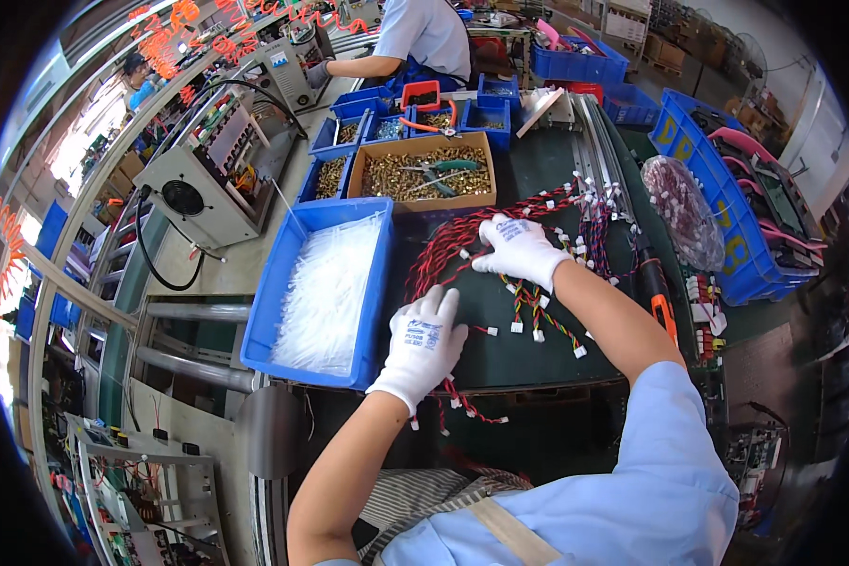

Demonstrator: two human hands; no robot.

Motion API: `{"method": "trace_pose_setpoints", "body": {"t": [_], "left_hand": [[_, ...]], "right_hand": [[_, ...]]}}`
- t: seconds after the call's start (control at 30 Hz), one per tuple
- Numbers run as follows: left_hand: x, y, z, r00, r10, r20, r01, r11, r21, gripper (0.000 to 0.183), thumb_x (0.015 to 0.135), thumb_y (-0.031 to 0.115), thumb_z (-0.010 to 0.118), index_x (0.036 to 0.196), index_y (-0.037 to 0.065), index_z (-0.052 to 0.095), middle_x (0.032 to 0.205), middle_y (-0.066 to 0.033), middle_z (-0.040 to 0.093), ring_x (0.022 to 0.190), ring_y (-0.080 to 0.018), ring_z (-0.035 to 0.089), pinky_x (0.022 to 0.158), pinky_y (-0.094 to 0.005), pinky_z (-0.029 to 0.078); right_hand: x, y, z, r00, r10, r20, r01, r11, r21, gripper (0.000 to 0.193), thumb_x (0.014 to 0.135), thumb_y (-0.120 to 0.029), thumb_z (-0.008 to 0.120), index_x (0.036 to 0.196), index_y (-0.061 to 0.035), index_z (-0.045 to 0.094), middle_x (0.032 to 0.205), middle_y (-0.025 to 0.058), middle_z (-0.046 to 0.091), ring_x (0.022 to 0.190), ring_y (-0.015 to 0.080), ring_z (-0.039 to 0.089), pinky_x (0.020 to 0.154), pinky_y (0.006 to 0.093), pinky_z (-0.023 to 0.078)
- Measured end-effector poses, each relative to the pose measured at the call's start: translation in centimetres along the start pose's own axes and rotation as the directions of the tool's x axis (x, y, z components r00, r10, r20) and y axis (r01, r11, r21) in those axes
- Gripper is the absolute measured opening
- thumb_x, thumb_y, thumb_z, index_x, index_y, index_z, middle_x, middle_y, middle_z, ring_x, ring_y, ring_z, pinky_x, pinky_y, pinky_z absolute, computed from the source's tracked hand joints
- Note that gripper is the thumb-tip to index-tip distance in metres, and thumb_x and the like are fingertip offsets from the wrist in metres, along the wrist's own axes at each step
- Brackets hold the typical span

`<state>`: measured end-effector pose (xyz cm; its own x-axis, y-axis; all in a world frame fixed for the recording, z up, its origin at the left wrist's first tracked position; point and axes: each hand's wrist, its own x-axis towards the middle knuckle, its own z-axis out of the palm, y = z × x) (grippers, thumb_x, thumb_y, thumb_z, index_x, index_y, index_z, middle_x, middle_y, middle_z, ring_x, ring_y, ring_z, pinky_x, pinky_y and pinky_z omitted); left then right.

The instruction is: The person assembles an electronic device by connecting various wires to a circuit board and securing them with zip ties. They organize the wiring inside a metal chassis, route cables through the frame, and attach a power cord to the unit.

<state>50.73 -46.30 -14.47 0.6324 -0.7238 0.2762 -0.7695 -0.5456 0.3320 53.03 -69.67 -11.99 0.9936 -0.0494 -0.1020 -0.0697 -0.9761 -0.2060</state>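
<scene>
A heap of red-and-black twisted cables (441, 247) with small white plugs lies on the dark green bench mat. My left hand (421, 343), in a white glove, is curled over the near end of this heap. Cable ends with plugs hang out below it, past the bench edge. My right hand (522, 251), gloved too, is over the heap's right side, its thumb and forefinger apart near the strands; the other fingertips are hidden. Yellow, red and black twisted cables (560, 327) spread out just below my right hand.
Left of the cables stands a blue bin (375, 283) of white plastic ties. Behind it are a cardboard box (434, 203) of brass parts with pliers, and small blue bins. At right lie an orange-and-black tool (663, 316) and a bagged bundle (681, 209). A co-worker (424, 38) sits beyond.
</scene>
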Motion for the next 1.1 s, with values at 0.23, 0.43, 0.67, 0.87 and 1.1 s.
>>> {"method": "trace_pose_setpoints", "body": {"t": [0.23,0.43,0.67,0.87,1.1], "left_hand": [[1.0,-1.5,0.4,0.988,-0.155,0.025,0.156,0.984,-0.091,0.062,0.087,0.031,0.066,0.139,0.003,0.046,0.136,-0.0215,0.053,0.116,-0.0414,0.054,0.100,-0.0473,0.042],[3.4,-1.0,-0.7,0.971,-0.216,0.098,0.214,0.976,0.029,0.054,0.088,0.037,0.065,0.130,0.005,0.054,0.116,-0.0204,0.062,0.106,-0.0387,0.059,0.092,-0.0465,0.046],[6.0,-4.1,-2.3,0.893,-0.449,0.016,0.313,0.597,-0.739,0.048,0.103,0.040,0.045,0.097,0.000,0.070,0.084,-0.0039,0.069,0.077,-0.0158,0.060,0.075,-0.0326,0.047],[7.6,-4.6,-12.1,0.851,-0.519,-0.084,-0.248,-0.254,-0.935,0.054,0.101,0.045,0.046,0.131,-0.001,0.050,0.129,-0.0174,0.060,0.124,-0.0320,0.055,0.107,-0.0458,0.041],[0.7,-6.1,-18.9,0.886,-0.335,-0.321,-0.387,-0.150,-0.910,0.056,0.104,0.041,0.040,0.134,-0.006,0.046,0.129,-0.0220,0.057,0.123,-0.0338,0.053,0.110,-0.0476,0.038]], "right_hand": [[1.5,0.6,-0.4,0.995,-0.097,-0.030,0.097,0.995,-0.019,0.025,0.085,-0.029,0.059,0.098,-0.0092,0.068,0.092,0.0150,0.071,0.091,0.0317,0.069,0.080,0.0462,0.051],[-0.2,-1.2,-3.3,0.948,-0.212,-0.239,0.263,0.943,0.206,0.019,0.082,-0.023,0.064,0.092,-0.0072,0.065,0.090,0.0105,0.070,0.089,0.0277,0.068,0.079,0.0385,0.052],[-3.1,-2.3,-5.0,0.734,-0.023,-0.679,0.409,0.812,0.415,0.049,0.083,-0.017,0.071,0.128,-0.0085,0.056,0.121,0.0131,0.060,0.082,0.0213,0.066,0.079,0.0330,0.054],[-3.3,-0.2,-0.4,0.990,0.048,0.130,-0.027,0.987,-0.160,0.045,0.089,-0.042,0.055,0.116,-0.0070,0.061,0.119,0.0179,0.062,0.110,0.0343,0.062,0.091,0.0472,0.049],[-1.2,2.6,0.0,0.890,0.206,-0.407,0.002,0.891,0.454,0.028,0.083,-0.034,0.066,0.087,-0.0066,0.068,0.080,0.0122,0.070,0.075,0.0260,0.069,0.071,0.0390,0.053]]}}
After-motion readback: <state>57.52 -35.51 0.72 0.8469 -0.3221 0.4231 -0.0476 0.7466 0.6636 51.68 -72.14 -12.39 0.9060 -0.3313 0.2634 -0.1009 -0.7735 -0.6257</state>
